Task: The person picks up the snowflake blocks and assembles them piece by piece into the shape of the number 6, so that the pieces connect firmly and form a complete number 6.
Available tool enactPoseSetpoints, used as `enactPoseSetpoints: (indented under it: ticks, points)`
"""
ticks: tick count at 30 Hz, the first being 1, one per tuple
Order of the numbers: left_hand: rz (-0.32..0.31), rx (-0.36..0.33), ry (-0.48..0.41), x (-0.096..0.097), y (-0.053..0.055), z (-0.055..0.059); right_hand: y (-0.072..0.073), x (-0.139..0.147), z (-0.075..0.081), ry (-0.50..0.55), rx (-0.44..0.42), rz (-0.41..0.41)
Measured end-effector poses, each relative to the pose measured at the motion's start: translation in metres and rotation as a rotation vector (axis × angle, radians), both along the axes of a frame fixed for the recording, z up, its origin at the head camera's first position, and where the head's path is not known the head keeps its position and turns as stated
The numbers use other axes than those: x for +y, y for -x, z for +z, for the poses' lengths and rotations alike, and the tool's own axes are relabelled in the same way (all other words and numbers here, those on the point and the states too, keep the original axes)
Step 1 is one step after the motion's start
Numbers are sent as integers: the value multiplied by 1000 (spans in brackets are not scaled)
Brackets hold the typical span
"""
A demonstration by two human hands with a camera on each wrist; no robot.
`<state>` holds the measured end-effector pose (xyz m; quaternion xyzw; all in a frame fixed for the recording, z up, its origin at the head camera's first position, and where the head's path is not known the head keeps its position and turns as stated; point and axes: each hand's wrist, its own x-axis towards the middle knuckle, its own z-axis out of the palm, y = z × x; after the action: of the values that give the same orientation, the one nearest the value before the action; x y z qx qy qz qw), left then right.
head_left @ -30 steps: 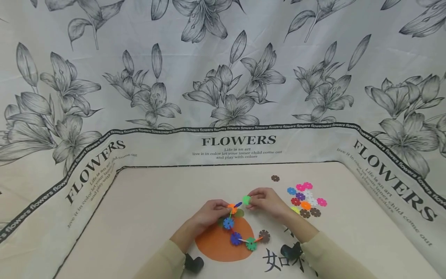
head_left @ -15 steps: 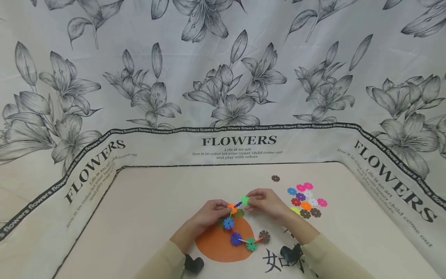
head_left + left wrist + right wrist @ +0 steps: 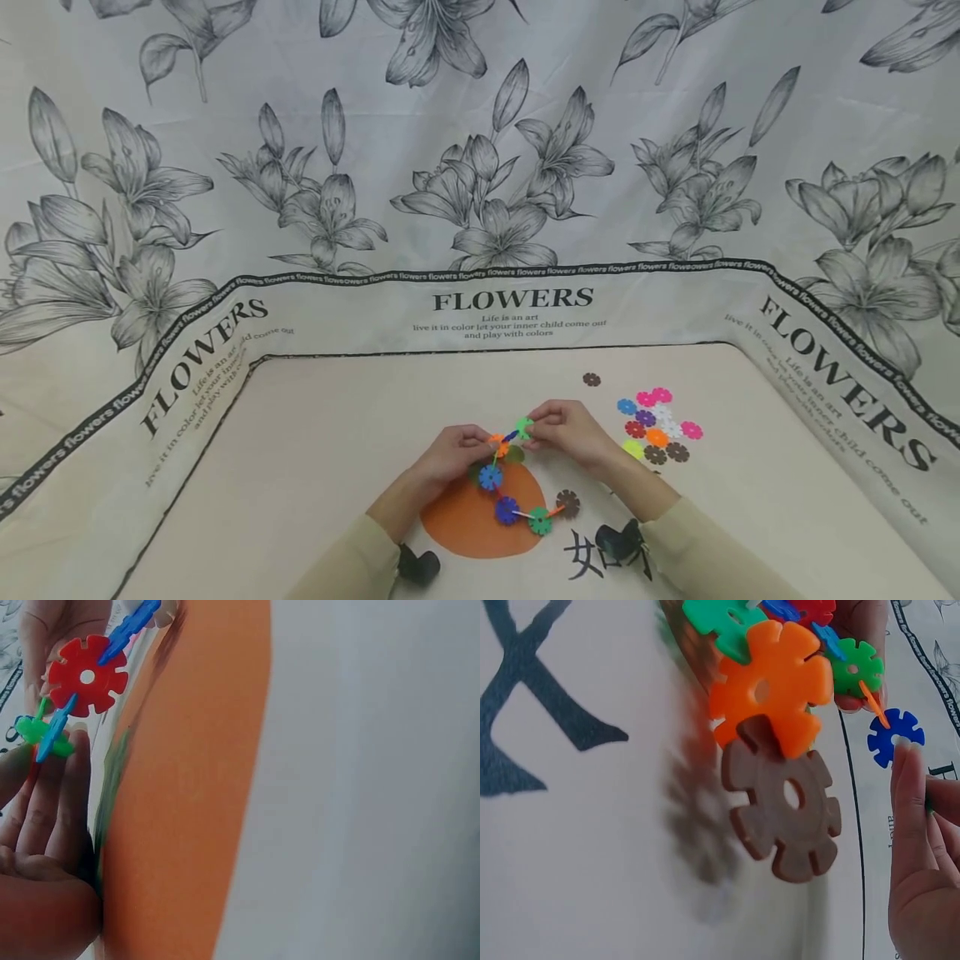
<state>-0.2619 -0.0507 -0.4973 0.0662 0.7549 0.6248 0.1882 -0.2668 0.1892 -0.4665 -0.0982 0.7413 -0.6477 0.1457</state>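
Observation:
A chain of notched plastic snowflake discs (image 3: 491,477) hangs between my hands over the printed orange circle. My left hand (image 3: 453,454) pinches it near its upper end, at an orange disc (image 3: 499,445). From there it runs through green, light blue, red, dark blue, white and green pieces to a brown disc (image 3: 784,806). My right hand (image 3: 566,429) pinches a light green disc (image 3: 523,429) against the dark blue disc (image 3: 895,737) at the upper end. Fingertips partly cover that joint, so how deep the slots sit cannot be told. In the left wrist view a red disc (image 3: 88,676) hangs above my left fingers.
Loose snowflake discs, among them an orange one (image 3: 657,437) and a pink one (image 3: 691,430), lie right of my right hand. A single brown disc (image 3: 592,379) lies farther back. The printed cloth (image 3: 337,417) covers the table and rises behind it.
My right hand has moved left with the light green disc, from a gap beside the dark blue disc to contact with it. My left hand keeps its hold on the chain.

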Motion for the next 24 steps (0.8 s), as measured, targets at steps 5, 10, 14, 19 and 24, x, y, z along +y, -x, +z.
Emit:
enactPoseSetpoints:
  ticks: [5, 10, 14, 19, 24]
  points:
    - [28, -8, -3, 2, 1, 1, 1, -1, 2, 30, 12, 2]
    - [27, -19, -14, 1, 2, 0, 4, 0, 0, 47, 9, 18]
    - [28, -30, -24, -1, 2, -2, 6, 1, -1, 25, 6, 40]
    - [28, -31, -37, -1, 2, -3, 7, 4, -2, -5, -3, 58]
    - [31, -32, -48, 0, 3, -3, 9, 3, -2, -2, -5, 67]
